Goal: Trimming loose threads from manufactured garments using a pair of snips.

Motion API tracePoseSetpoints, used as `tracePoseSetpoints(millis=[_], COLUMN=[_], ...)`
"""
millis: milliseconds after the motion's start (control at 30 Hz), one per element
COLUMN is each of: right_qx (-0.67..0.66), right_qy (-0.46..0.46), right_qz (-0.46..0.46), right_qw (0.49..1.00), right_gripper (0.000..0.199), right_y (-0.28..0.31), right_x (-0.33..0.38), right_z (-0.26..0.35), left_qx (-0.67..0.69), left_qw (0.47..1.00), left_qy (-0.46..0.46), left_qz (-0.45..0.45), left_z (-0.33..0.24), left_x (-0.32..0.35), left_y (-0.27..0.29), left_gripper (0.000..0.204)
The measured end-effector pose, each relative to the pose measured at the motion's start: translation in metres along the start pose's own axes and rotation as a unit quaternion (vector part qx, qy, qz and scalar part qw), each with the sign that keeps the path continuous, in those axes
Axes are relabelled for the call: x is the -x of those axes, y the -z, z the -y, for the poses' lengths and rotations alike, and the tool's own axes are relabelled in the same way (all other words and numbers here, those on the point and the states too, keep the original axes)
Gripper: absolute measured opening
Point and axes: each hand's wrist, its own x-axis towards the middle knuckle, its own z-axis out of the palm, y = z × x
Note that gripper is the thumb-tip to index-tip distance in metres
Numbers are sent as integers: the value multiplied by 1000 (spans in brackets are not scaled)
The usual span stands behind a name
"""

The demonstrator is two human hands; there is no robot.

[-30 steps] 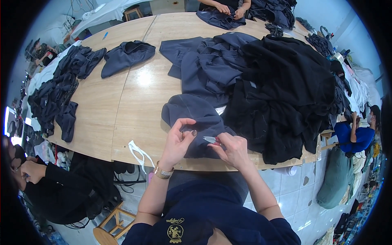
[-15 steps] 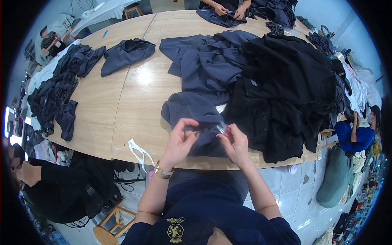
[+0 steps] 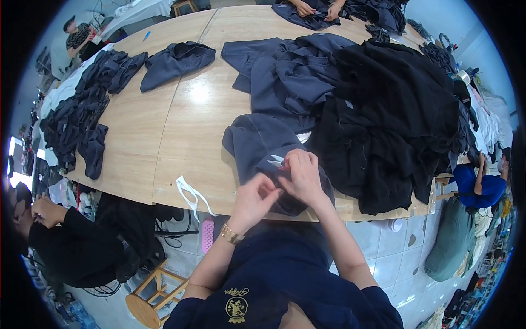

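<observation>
Right hand: around red-handled thread snips.
Left hand: narrow, blurred (whether it holds anything, I cannot tell).
Slate garment: at the bench's near edge.
Blades: apart; a slip might nick cloth or skin.

- The navy shirt bore a line of yellow script beside a round yellow emblem.
- A small pale tag lay on the black garment; it seemed to be a label, its print too small to read.
</observation>
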Motion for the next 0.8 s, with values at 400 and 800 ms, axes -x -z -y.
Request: tracePoseSetpoints(millis=[400,800], right_qx=[-501,-371], right_qy=[-232,-268], right_qz=[-77,-251], right_qw=[830,853], right_gripper=[12,25], right_y=[20,72], right_x=[-11,34], right_z=[-10,-19], left_qx=[299,20], left_qw=[954,970], left_qy=[-5,-51], left_qz=[8,-238], left_z=[36,46], left_x=[-34,-60], left_y=[-4,35], left_gripper=[14,30])
